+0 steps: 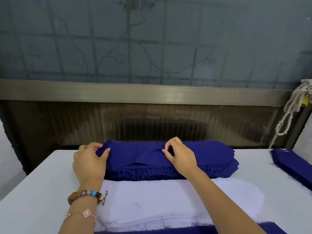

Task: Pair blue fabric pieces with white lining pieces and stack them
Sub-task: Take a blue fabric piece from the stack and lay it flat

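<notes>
As the left grip [89,159] pinches the top blue piece [140,153] at its end and the right grip [180,156] pinches it mid-length, pick-up is in hand atop the blue stack [212,154] far across the desk [42,183]. Next, it likely needs peeling off singly onto the white lining [168,200] in front.

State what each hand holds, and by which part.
Both hold the top blue fabric piece: the left hand pinches its left end, the right hand near its middle.
</notes>
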Tool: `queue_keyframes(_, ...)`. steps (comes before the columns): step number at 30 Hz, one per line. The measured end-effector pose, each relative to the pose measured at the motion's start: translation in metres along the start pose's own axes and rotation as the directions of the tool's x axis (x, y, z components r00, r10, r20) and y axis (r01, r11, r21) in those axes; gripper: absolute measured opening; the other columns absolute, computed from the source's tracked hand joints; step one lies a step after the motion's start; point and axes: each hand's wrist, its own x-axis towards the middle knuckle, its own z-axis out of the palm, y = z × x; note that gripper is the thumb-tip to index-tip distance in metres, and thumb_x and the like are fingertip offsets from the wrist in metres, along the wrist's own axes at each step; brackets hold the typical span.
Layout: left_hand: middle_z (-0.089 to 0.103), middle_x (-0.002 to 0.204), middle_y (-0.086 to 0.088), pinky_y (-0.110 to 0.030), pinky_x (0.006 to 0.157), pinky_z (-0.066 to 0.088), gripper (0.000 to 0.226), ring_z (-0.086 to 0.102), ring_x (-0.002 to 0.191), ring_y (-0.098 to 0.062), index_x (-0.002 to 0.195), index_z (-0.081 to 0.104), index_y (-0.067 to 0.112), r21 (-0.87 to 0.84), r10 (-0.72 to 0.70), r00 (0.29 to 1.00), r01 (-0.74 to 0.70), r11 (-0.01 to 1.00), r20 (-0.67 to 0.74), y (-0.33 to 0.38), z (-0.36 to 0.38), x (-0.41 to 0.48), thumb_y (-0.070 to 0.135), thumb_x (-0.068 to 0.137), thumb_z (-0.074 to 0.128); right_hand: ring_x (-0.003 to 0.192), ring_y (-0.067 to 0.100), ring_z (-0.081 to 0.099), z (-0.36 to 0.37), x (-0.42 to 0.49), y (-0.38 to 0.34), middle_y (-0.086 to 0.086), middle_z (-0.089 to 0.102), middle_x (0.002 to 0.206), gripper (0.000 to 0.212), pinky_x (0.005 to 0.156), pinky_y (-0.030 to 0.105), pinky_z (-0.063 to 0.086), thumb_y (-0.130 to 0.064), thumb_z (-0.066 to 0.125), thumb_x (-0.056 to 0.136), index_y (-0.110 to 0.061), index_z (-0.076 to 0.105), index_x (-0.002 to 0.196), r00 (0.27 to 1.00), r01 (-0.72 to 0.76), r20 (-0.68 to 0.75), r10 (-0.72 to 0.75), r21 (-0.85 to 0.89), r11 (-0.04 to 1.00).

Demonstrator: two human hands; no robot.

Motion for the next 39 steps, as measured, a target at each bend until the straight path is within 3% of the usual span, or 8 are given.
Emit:
queue_keyframes(3,0.065,0.091,-0.005,-0.036,0.067,0.048,0.012,0.058,0.083,-0.022,0.089,0.067,0.016,-0.129,0.037,0.998,-0.044,0.991,-0.058,-0.001,0.001,-0.002,0.023,0.082,0.075,0.075,0.004,0.051,0.000,0.000,0.000,-0.015,0.049,0.111,0.013,0.054,0.011,0.031,-0.040,0.055,0.095,-0.031,0.049,0.089,1.000,-0.007,0.004,0.007,-0.008,1.000)
queue_keyframes(7,0.065,0.077,-0.003,-0.028,0.063,0.044,0.011,0.059,0.070,-0.018,0.083,0.067,0.013,-0.310,-0.053,0.994,0.022,0.950,-0.093,-0.003,0.000,-0.001,0.020,0.083,0.075,0.072,0.004,0.050,0.001,0.000,0.000,-0.014,0.047,0.113,0.013,0.052,0.012,0.031,-0.039,0.054,0.096,-0.029,0.048,0.090,1.000,0.005,0.004,-0.005,-0.023,1.000)
queue_keyframes(11,0.068,0.080,-0.008,-0.031,0.067,0.043,0.015,0.058,0.073,-0.021,0.088,0.072,0.008,-0.307,-0.046,0.995,0.017,0.952,-0.088,-0.005,0.001,-0.002,0.023,0.088,0.069,0.076,0.004,0.052,0.001,0.000,0.000,-0.013,0.048,0.112,0.013,0.054,0.011,0.033,-0.038,0.054,0.096,-0.030,0.046,0.090,1.000,0.010,0.000,-0.010,-0.020,1.000)
queue_keyframes(15,0.067,0.096,-0.016,-0.036,0.077,0.045,0.021,0.058,0.089,-0.031,0.100,0.075,0.001,-0.248,0.058,0.990,-0.088,0.965,-0.126,-0.010,-0.001,-0.002,0.018,0.091,0.065,0.074,0.004,0.051,0.001,0.000,0.000,-0.014,0.049,0.109,0.013,0.053,0.012,0.032,-0.037,0.054,0.096,-0.029,0.046,0.090,1.000,0.016,-0.014,-0.016,-0.025,1.000)
queue_keyframes(18,0.065,0.094,-0.014,-0.036,0.078,0.047,0.020,0.058,0.089,-0.031,0.103,0.073,0.002,-0.262,0.099,0.981,-0.140,0.955,-0.165,-0.008,-0.003,-0.001,0.015,0.091,0.065,0.072,0.004,0.050,0.002,-0.001,0.001,-0.014,0.049,0.105,0.014,0.052,0.012,0.032,-0.037,0.055,0.095,-0.030,0.045,0.089,1.000,0.013,-0.025,-0.013,-0.019,1.000)
queue_keyframes(24,0.064,0.078,-0.003,-0.017,0.063,0.040,0.004,0.058,0.073,-0.017,0.085,0.067,0.015,-0.370,0.049,0.988,-0.101,0.923,-0.147,-0.009,-0.002,0.000,0.017,0.086,0.070,0.067,0.003,0.051,0.003,-0.002,0.000,-0.014,0.052,0.094,0.014,0.052,0.015,0.034,-0.036,0.057,0.094,-0.030,0.044,0.092,0.998,-0.029,-0.048,0.029,0.010,1.000)
queue_keyframes(31,0.059,0.092,0.001,-0.029,0.075,0.042,0.002,0.051,0.093,-0.019,0.091,0.065,0.014,-0.327,0.135,0.975,-0.187,0.926,-0.176,-0.013,0.000,-0.001,0.016,0.091,0.064,0.070,-0.002,0.047,0.002,0.000,0.002,-0.018,0.044,0.098,0.012,0.053,0.011,0.028,-0.035,0.055,0.095,-0.034,0.055,0.107,1.000,-0.018,-0.009,0.018,0.020,1.000)
queue_keyframes(39,0.057,0.088,0.012,-0.006,0.067,0.045,0.005,0.056,0.084,0.008,0.099,0.053,0.020,-0.582,0.148,0.981,-0.195,0.789,-0.127,-0.008,-0.003,-0.002,0.015,0.098,0.054,0.073,0.005,0.051,-0.006,0.001,0.003,-0.018,0.046,0.101,0.016,0.062,0.016,0.043,-0.044,0.067,0.085,-0.034,0.059,0.095,0.996,-0.085,0.011,0.085,0.322,0.943)
